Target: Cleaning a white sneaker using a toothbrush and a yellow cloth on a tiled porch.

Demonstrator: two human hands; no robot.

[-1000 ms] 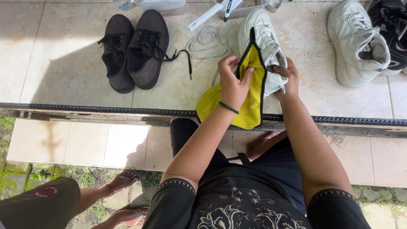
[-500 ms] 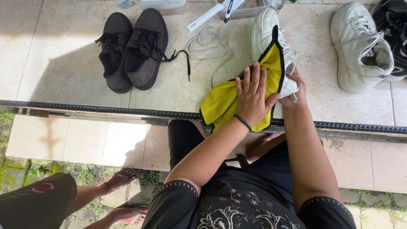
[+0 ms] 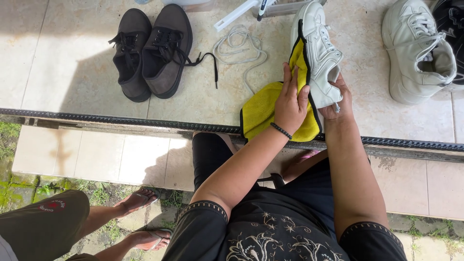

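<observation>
A white sneaker (image 3: 317,46) is held on its side above the tiled floor. My right hand (image 3: 337,100) grips it from below, near the heel opening. My left hand (image 3: 291,100), with a dark bead bracelet at the wrist, lies flat on a yellow cloth (image 3: 263,112) with black edging and presses it against the shoe's side. The cloth hangs down over the dark step edge (image 3: 121,121).
A pair of dark brown laced shoes (image 3: 152,50) stands at the left, a loose white shoelace (image 3: 241,46) beside them. Another white sneaker (image 3: 415,53) sits at the right. Below left, another person's sandalled feet (image 3: 140,217) rest on the ground.
The shoe and cloth have shifted right and up. My left hand went from pinching the cloth's top to lying flat on it against the shoe.
</observation>
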